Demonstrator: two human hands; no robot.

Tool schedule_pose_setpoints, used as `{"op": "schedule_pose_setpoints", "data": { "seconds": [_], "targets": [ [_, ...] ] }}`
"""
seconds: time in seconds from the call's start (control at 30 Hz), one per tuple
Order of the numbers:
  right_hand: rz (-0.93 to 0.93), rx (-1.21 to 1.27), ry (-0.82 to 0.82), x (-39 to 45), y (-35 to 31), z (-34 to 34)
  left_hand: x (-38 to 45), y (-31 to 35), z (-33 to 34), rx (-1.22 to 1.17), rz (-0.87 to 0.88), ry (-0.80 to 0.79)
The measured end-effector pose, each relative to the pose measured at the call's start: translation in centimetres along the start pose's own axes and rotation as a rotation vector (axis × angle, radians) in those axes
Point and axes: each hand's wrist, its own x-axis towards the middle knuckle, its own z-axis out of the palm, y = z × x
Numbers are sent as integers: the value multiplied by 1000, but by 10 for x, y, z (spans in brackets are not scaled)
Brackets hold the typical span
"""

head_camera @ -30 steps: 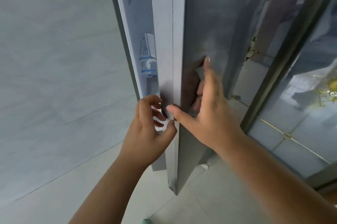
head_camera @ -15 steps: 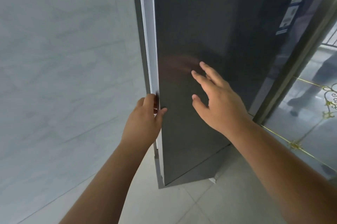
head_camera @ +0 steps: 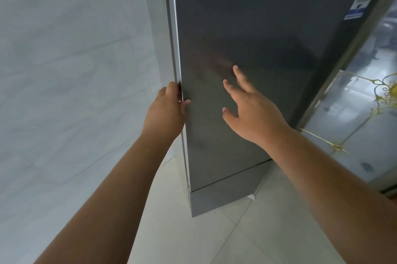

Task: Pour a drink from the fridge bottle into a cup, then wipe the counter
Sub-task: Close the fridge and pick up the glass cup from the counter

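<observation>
2 hands at the fridge door

The left hand (head_camera: pixel 166 111) grips the left edge of the dark fridge door (head_camera: pixel 247 38), fingers curled round it. The right hand (head_camera: pixel 249 109) is spread wide and holds nothing, fingertips near the door's front. No bottle or cup shows.

Fridge door (head_camera: pixel 247 49) blocks front; wall (head_camera: pixel 64 70) crowds left.

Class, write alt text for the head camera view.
A person's left hand grips the left edge of a tall dark grey fridge door, while the right hand, fingers spread, reaches to its front. Pale floor tiles lie below.
</observation>
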Motion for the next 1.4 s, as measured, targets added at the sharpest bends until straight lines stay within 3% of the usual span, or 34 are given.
{"op": "schedule_pose_setpoints", "data": {
  "seconds": [0.7,0.83,1.07,1.13,1.2,1.3,1.4],
  "targets": [
    [184,29,-80,10,-24,10,28,-23,7,-103,47,-68],
    [291,53,-63,-25,-11,7,24,-20,10,-124,53,-15],
    [576,49,-108,-106,45,-9,-17,7,44,-246,-99,88],
    [658,54,-100,-130,61,-14,-38,30,55,-234,-146,44],
    [738,61,-77,-156,73,-19,-59,51,68,-177,-86,-47],
    [839,61,-40,-196,86,-30,-82,85,99,0,192,-303],
    [940,35,-13,-237,100,-46,-101,134,135,6,446,-551]
  ]
}}
